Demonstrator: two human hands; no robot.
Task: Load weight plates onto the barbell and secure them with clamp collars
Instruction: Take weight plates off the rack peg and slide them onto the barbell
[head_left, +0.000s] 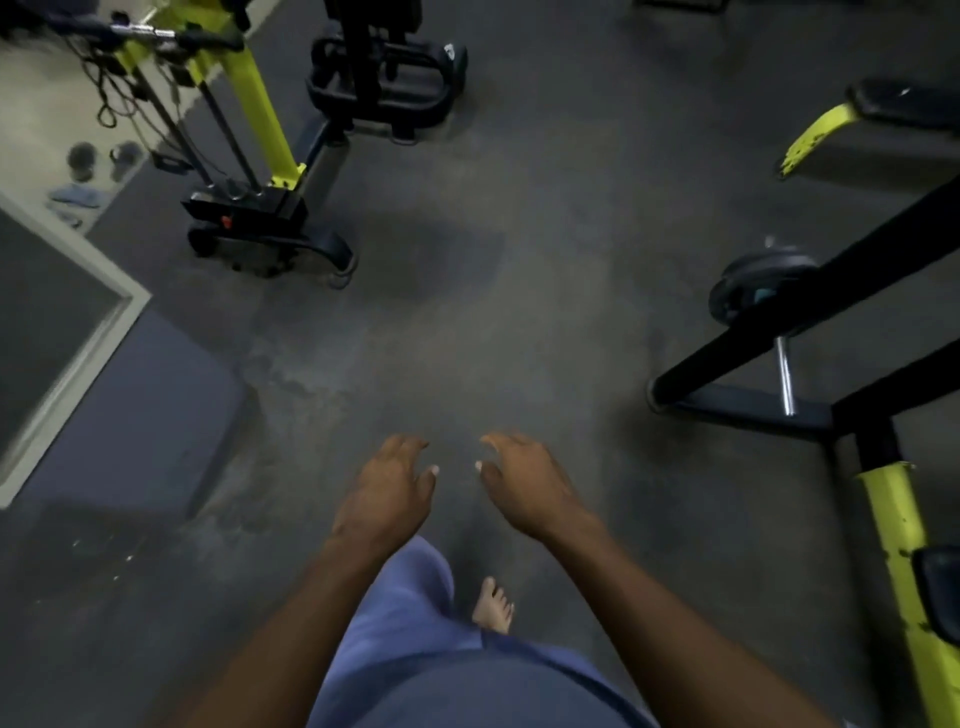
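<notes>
A dark weight plate (756, 285) hangs on a peg of the black and yellow rack frame (810, 332) at the right, partly hidden behind a slanted black bar. A bare chrome peg (785, 375) sticks out below it. My left hand (387, 488) and my right hand (530, 483) are held out side by side over the dark floor, palms down, fingers loosely spread, both empty. They are well to the left of the plate. No barbell or clamp collar shows in this view.
A yellow and black cable machine (260, 156) stands at the upper left, with a black stand (379, 78) behind it. A bench with a yellow leg (826, 130) is at the upper right. A dark mat (140, 410) lies at left. My bare foot (493, 605) is on the floor.
</notes>
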